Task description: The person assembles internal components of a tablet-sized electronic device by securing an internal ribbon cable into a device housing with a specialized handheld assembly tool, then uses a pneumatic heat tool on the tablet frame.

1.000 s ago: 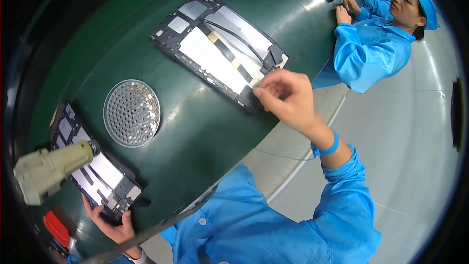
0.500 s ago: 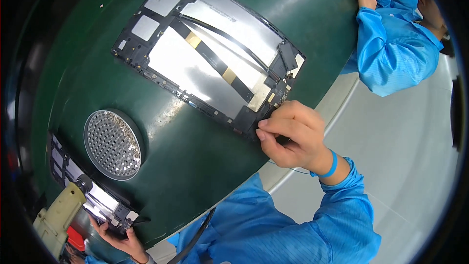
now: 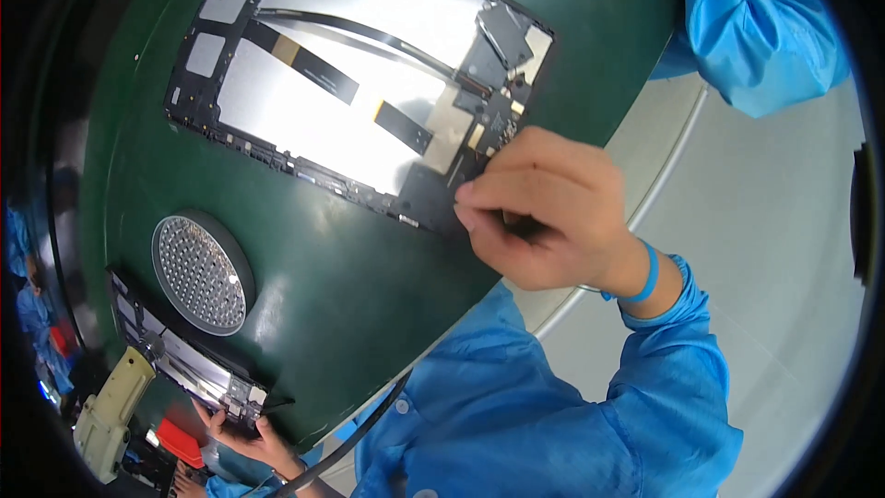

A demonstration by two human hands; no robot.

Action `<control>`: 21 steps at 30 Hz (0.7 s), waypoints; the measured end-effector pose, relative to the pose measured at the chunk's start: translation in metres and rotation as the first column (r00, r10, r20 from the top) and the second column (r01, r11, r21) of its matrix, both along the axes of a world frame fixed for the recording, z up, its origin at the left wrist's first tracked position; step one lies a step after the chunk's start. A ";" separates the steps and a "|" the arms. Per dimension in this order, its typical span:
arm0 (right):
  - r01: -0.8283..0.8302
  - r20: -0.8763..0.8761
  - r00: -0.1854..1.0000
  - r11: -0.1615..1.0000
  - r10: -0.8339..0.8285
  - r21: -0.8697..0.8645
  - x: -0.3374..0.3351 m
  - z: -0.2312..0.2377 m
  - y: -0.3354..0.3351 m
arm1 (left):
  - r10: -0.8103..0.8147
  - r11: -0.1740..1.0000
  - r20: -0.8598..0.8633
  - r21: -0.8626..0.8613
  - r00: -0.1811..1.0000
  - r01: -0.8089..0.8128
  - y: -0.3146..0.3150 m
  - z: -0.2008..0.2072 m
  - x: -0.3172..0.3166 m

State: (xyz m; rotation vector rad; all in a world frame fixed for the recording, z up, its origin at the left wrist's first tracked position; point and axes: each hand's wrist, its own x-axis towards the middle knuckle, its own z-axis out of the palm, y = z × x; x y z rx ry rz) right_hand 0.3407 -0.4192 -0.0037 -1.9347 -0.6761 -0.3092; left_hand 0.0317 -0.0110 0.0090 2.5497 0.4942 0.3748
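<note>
Blue wristband (image 3: 647,274) on, the right hand (image 3: 553,212) has thumb and forefinger close together at the opened tablet's (image 3: 313,120) near corner, though whether they grip it I can't tell! Left across the green bench (image 3: 341,290), past the round metal dish (image 3: 201,272), the left hand (image 3: 247,443) clasps a second tablet (image 3: 205,371), fingers one side, thumb the other.

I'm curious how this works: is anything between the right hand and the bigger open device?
Nothing visible: the right hand has its fingers at a corner of the bigger open device. The round perforated dish stands off to the left.
</note>
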 end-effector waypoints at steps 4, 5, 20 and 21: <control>-0.018 -0.077 0.997 0.999 0.020 0.027 0.002 0.002 -0.002 | -0.147 0.970 0.152 0.216 0.977 0.112 -0.028 0.025 0.033; -0.016 -0.078 0.997 0.999 0.019 0.036 0.001 0.004 -0.001 | -0.142 0.946 0.239 0.318 0.961 0.061 -0.043 0.030 0.036; 0.206 0.331 0.916 0.974 -0.226 0.093 0.039 -0.017 0.011 | -0.238 0.326 -0.220 -0.936 0.946 -0.135 -0.194 0.032 0.247; 0.165 0.659 0.705 0.965 -0.261 0.206 0.045 -0.035 0.015 | -0.258 0.295 -0.226 -0.944 0.939 -0.146 -0.191 0.033 0.248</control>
